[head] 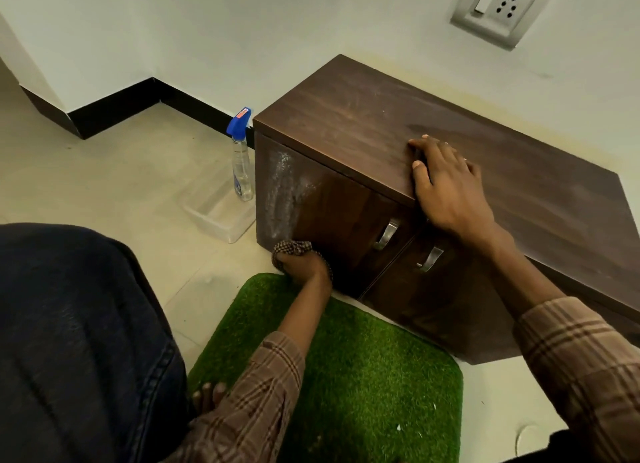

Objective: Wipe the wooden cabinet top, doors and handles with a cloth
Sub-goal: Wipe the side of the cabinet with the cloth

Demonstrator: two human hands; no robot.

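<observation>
Fingers of our left hand (304, 263) squeeze the checked cloth (292, 247) against the cabinet door (332, 213); our right hand (446, 182) lies open, steadying the cabinet top (363, 123).

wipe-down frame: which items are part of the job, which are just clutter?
In the job:
- cabinet
- checked cloth in left hand, low on the left door
- door handles
- right hand on the top's front edge

Lying about:
- spray bottle
- clear tray
- green mat
- wall socket
</observation>
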